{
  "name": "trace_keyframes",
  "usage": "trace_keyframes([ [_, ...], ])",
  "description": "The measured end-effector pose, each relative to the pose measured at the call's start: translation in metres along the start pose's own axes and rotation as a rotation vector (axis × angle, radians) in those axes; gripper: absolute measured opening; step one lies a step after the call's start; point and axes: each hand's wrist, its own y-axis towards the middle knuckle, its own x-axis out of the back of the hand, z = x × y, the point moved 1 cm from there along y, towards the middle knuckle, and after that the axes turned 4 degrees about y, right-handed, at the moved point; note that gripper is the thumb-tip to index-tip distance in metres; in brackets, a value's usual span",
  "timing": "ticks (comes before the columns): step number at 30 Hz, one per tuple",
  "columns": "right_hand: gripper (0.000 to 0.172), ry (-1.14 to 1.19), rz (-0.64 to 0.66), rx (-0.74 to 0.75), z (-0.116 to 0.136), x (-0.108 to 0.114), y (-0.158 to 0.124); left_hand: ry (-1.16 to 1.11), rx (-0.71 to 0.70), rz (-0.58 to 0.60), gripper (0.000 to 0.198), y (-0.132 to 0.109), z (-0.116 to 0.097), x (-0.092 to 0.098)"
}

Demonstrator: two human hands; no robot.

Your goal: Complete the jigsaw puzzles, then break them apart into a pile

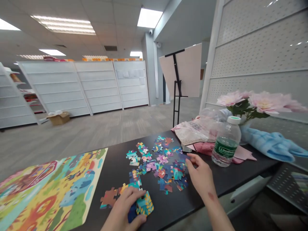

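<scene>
On the dark table, my left hand (126,205) curls round a teal puzzle piece (145,204) with yellow leaves, thumb on the near side and fingers on the far side. Part of a dark blue piece shows under that palm. My right hand (201,175) has thumb and index finger closed at the edge of a dark blue puzzle piece (183,157), at the right of the scattered pieces. Between the hands lie several loose pieces, among them a purple piece (151,166). A brown piece (109,197) lies beyond my left hand, partly joined to others.
A colourful picture sheet (79,189) covers the table's left side. At the right stand a water bottle (226,142) and pink flowers (262,102), beside pink packaging (199,131) and a blue cloth (271,142). An easel (178,96) stands behind the table.
</scene>
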Motion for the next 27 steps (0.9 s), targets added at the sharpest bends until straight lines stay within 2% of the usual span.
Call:
trace_keyframes([
  [3,0.037,-0.231,0.040,0.136,0.012,-0.001,-0.007,-0.044,-0.042,-0.052,0.037,0.001,-0.018,0.002],
  [6,0.033,-0.274,0.316,0.208,0.028,-0.007,-0.024,-0.094,-0.023,-0.043,0.025,0.003,-0.031,0.015],
  [8,0.028,-0.293,0.504,0.241,0.036,-0.015,-0.040,-0.107,0.054,-0.087,0.020,0.011,-0.028,0.035],
  [10,0.025,-0.334,0.604,0.277,0.039,-0.026,-0.054,-0.128,0.138,-0.218,0.020,0.023,-0.014,0.063],
  [12,0.025,-0.346,0.670,0.303,0.038,-0.037,-0.063,-0.139,0.243,-0.324,0.027,0.037,0.009,0.089],
  [15,0.023,-0.271,0.738,0.364,0.033,-0.053,-0.066,-0.032,0.373,-0.273,0.029,0.057,0.046,0.109],
  [17,0.022,-0.213,0.710,0.420,0.030,-0.060,-0.065,0.019,0.391,-0.239,0.024,0.066,0.064,0.108],
  [19,0.025,-0.178,0.666,0.456,0.025,-0.064,-0.063,0.071,0.372,-0.227,0.022,0.069,0.072,0.101],
  [23,0.038,-0.188,0.688,0.447,0.012,-0.071,-0.063,0.139,0.294,-0.208,0.025,0.063,0.064,0.090],
  [25,0.039,-0.222,0.705,0.438,0.008,-0.074,-0.064,0.124,0.268,-0.116,0.023,0.056,0.057,0.091],
  [27,0.041,-0.246,0.708,0.421,0.005,-0.076,-0.064,0.087,0.266,0.036,0.020,0.048,0.054,0.094],
])
